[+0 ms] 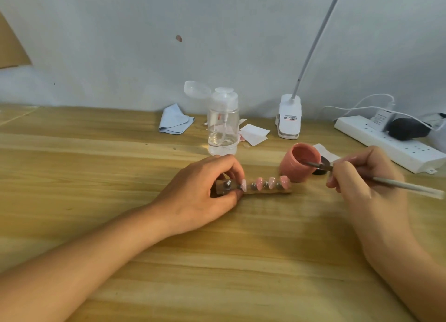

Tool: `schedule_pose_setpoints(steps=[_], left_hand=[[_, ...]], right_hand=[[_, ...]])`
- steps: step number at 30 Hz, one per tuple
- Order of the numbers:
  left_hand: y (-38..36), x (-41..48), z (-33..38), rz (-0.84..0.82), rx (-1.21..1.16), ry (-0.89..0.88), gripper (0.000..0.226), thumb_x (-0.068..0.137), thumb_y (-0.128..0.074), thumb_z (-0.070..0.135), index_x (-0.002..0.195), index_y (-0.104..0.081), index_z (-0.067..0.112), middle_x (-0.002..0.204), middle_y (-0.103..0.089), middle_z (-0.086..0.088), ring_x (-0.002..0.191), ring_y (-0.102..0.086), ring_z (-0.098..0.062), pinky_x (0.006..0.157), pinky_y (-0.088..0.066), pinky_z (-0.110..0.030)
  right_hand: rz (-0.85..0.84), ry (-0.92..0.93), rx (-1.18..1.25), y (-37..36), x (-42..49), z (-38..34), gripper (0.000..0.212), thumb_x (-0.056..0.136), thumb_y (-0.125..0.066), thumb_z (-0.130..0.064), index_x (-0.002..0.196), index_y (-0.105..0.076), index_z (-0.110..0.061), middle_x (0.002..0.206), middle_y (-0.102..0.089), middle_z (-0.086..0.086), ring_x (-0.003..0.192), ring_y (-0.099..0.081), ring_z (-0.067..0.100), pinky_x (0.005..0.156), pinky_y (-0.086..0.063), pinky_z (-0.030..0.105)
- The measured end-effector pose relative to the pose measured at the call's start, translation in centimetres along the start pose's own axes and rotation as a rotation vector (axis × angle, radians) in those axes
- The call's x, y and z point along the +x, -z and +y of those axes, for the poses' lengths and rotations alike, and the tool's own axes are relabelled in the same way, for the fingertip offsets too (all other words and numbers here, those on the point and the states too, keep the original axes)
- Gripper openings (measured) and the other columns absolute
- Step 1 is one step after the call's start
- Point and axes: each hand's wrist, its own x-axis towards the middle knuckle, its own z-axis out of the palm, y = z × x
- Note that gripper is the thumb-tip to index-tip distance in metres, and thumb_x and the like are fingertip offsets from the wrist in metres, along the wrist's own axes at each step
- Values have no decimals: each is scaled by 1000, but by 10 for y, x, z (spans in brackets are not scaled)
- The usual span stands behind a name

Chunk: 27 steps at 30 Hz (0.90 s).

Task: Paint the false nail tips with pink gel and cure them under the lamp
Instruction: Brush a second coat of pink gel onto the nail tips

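Left fingers [231, 171]: pinching my holder [270, 191], centre frame.
Right fingers [337, 173]: gripping my brush [398, 185], loading from the gel pot [299, 163].
Done: three tips [259, 183] pink.
Remaining: paler tip, I judge, then curing.

left grip [205, 189]: fingers [235, 169] curled, pinching, palm down | right grip [366, 177]: fingertips [335, 174] pinched together, forearm from lower right

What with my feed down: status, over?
Left hand grips nail holder. Right hand holds brush, tip in pink gel jar. Nothing blocking.

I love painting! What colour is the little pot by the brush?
Pink, inside and out; head view shows the pot best.
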Motion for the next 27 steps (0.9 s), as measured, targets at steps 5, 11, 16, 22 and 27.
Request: schedule_pose_setpoints(steps=[5,11,16,22,27], left_hand=[[0,0,1,-4,5,-3,22,84,-73,16,85,-60,33,85,-61,22,82,-58,2,67,-37,-9],[0,0,0,-9,3,-6,19,84,-72,20,86,-60,34,87,-62,19,84,-59,0,68,-37,-11],[0,1,-1,-10,0,-3,18,85,-72,21,86,-60,35,88,-62,20,87,-59,0,68,-38,-13],[0,0,-6,-21,3,-5,18,88,-71,26,86,-58,39,87,-60,20,79,-57,-3,64,-38,-17],[-2,1,-6,-12,23,2,14,84,-68,34,87,-57,41,88,-60,22,79,-56,-3,63,-37,-23]], right_hand=[[19,-11,7,0,1,1,10,87,-56,-3,80,-53,-8,72,-61,11,57,-57,-4,54,-42,12],[-22,-40,2,-3,2,3,8,87,-57,0,84,-57,-8,68,-64,2,58,-56,-5,55,-43,10],[-33,15,-12,-3,-1,-2,7,89,-55,0,88,-56,-7,72,-66,4,61,-57,-3,58,-44,12],[-157,308,-95,-3,-22,-20,10,86,-52,-11,94,-54,-18,78,-70,-1,75,-65,10,68,-50,29],[-405,370,-282,-19,-31,-24,10,81,-63,-18,80,-64,-28,72,-70,-13,73,-66,1,88,-47,38]])
